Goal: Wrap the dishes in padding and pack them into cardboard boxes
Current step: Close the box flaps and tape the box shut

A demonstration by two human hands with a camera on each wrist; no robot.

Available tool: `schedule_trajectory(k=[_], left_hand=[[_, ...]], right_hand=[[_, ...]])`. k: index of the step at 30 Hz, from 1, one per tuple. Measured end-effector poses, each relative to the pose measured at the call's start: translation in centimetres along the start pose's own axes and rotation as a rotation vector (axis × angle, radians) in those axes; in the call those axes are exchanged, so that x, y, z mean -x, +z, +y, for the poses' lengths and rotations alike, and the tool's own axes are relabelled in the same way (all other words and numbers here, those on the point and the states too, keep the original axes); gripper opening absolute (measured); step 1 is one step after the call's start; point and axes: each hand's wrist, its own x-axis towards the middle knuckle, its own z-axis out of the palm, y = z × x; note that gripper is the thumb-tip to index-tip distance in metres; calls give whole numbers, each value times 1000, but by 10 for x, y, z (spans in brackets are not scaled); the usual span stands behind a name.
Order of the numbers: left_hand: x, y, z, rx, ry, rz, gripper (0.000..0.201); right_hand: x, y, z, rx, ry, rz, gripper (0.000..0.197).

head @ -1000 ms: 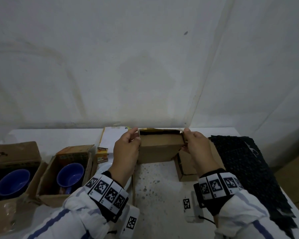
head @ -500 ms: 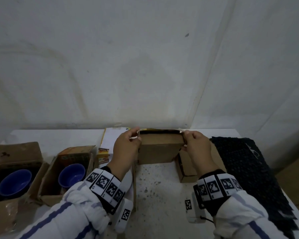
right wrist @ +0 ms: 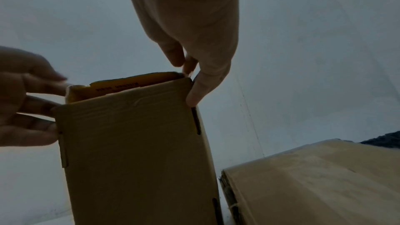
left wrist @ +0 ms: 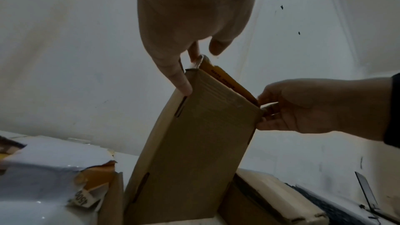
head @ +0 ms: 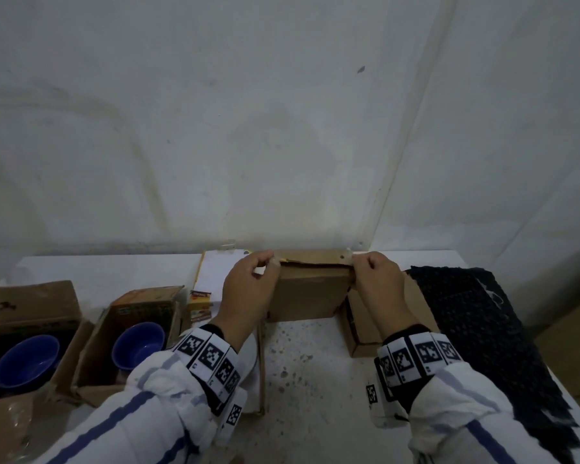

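Note:
A brown cardboard box (head: 307, 294) stands upright on the white table (head: 315, 380), its top flap (head: 315, 256) partly lifted. My left hand (head: 248, 289) pinches the flap's left corner, and in the left wrist view the left hand (left wrist: 184, 44) has its thumb against the box (left wrist: 194, 151). My right hand (head: 379, 283) pinches the right corner; the right wrist view shows the right hand (right wrist: 194, 49) at the corner of the box (right wrist: 138, 151). A yellow printed inner flap (right wrist: 129, 83) shows inside the top. The box's contents are hidden.
Two open cardboard boxes at left each hold a blue bowl (head: 26, 360) (head: 138, 344). A flat cardboard box (head: 375, 316) lies right of the held box. Black mesh padding (head: 482, 329) covers the table's right side. A white sheet (head: 215, 272) lies behind my left hand.
Both hands have risen to the box's top corners and drawn the top flap up and toward me. The box itself stays in place.

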Motion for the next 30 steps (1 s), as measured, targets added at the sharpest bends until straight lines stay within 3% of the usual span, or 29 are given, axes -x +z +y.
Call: schedule_trajectory(k=[2, 7, 8, 10, 15, 19, 23, 26, 30], left_hand=[[-1, 0, 0, 31, 12, 21, 18], [-9, 0, -5, 130, -141, -37, 5], [-10, 0, -5, 143, -169, -55, 12], [-12, -2, -4, 193, -226, -92, 20], [-8, -9, 7, 200, -239, -194, 5], [3, -19, -3, 22, -163, -281, 12], [13, -18, -13, -292, -103, -455, 18], [27, -1, -34, -466, -10, -505, 25], [38, 23, -65, -616, -91, -618, 35]], right_hand=[[-1, 0, 1, -25, 19, -10, 31], [-8, 3, 9, -74, 141, -81, 27], [-9, 2, 9, -86, 156, -106, 28], [-11, 1, 9, -56, 132, -160, 31], [-9, -6, 0, 66, 41, -281, 33], [3, -17, -2, 254, 36, -404, 16], [21, -8, 3, 557, 22, -531, 18], [36, 10, 29, 619, 87, -477, 16], [52, 23, 62, 775, 43, -515, 23]])
